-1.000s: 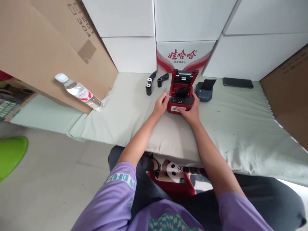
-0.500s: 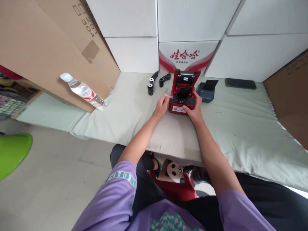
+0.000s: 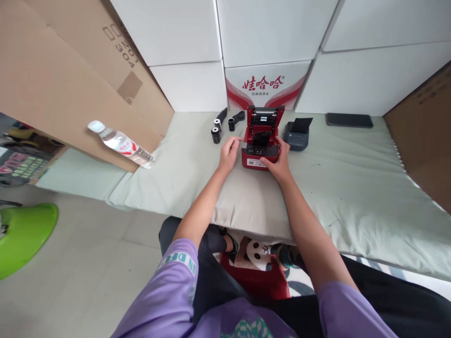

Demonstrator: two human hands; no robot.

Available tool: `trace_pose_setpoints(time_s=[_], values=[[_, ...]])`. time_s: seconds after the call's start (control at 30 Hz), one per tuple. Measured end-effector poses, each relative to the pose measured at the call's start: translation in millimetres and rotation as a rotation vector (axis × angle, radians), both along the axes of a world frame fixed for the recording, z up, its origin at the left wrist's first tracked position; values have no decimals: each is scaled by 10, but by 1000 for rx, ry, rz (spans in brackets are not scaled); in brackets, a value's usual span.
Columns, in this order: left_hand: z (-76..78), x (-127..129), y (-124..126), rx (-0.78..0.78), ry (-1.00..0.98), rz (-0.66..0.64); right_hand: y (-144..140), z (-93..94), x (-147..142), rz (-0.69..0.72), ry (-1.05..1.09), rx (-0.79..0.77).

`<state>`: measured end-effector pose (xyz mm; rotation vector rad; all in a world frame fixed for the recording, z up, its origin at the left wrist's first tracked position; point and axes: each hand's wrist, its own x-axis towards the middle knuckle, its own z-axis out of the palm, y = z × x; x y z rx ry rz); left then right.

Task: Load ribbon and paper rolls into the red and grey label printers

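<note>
Short purple sleeves (image 3: 178, 270) with teal lettering on the left one, bare forearms, dark trousers (image 3: 405, 305) below them.

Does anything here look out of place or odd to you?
Yes: a water bottle lies tipped on its side at the table's left edge, against a leaning cardboard sheet. Also, the red printer between both hands has its lid open.

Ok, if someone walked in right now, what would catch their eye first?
Probably the red label printer with its lid up, mid-table on the pale green cloth, with the left hand and right hand at its sides. Next, the water bottle lying on the left against the cardboard sheet, and the red-lettered carton behind the printer.
</note>
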<state>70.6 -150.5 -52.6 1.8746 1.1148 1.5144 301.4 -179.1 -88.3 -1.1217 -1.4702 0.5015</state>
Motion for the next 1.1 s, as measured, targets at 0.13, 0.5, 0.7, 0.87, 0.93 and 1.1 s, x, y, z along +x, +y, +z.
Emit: trace_pose_setpoints(time_s=[0.13,0.5,0.7,0.87,0.93,1.1], values=[[389,18,334,-14,135,-53,0,-4,-17,11,18,-13],[733,709,1176,-164,1009,-461,32,-37,-20,21,-6,-4],[910,536,874,-102,811,-456,19,0,-31,28,40,-15],[934,-12,557,-114,224,-231,-17,34,-47,33,48,-43],[921,-288,510,-136,58,-69,-23,34,-46,39,53,-37],[861,-928,519,-189,-26,388,-11,-4,-37,42,35,-13]])
